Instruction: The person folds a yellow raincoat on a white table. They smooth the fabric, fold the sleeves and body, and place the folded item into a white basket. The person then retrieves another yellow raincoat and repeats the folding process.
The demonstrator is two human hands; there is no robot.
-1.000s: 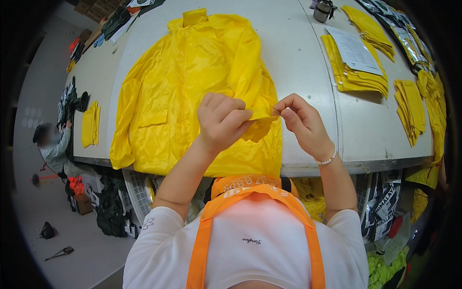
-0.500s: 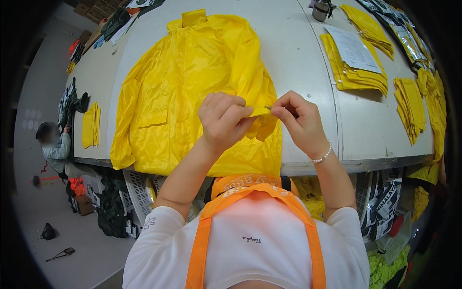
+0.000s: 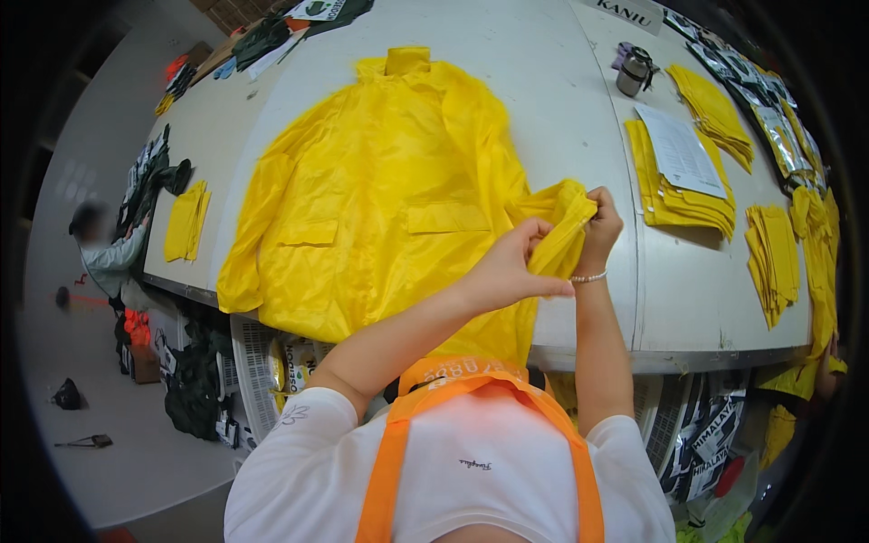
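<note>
A yellow rain jacket lies spread front up on the table, its collar at the far end and two flap pockets across the front. Its sleeve on the right is lifted off the table. My right hand, a beaded bracelet at its wrist, is closed on the cuff end of that sleeve. Beside it, my left hand touches the sleeve's left side, thumb stretched out and apart from the fingers. The left fingertips are partly hidden by the fabric.
Folded yellow garments with a paper sheet on top are stacked at the right, near another yellow pile. A metal flask stands farther back. A folded yellow piece lies left. Another person works at the far left.
Both hands have moved right with the sleeve end, away from the jacket's body. My left hand has loosened from its pinch on the cuff, and the right pocket flap now shows.
</note>
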